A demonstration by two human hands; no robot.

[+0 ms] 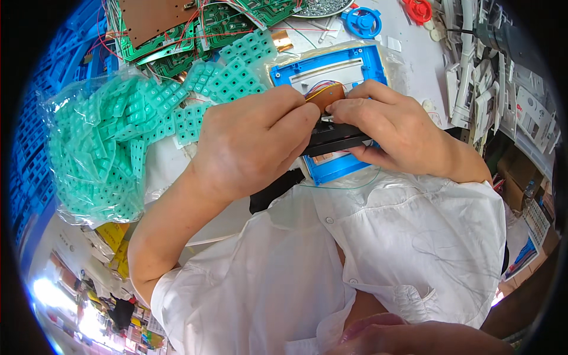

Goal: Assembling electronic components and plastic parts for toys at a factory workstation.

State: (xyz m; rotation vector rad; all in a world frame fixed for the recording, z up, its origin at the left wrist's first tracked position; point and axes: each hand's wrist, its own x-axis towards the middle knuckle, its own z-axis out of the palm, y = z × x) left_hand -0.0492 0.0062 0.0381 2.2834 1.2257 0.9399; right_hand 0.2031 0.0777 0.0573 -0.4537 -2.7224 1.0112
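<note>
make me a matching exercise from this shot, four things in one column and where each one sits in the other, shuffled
Things
1. small brown board
2. bag of green rubber keypads
3. blue wheel-shaped part
4. green circuit boards

Places
A. at the top of the bench, right of the circuit boards
B. pinched between the left hand and right hand, over the blue plastic frame
C. at the top of the bench, tangled with red wires
D. on the person's left side, beside the left forearm

Pairs: 1-B, 2-D, 3-A, 4-C
</note>
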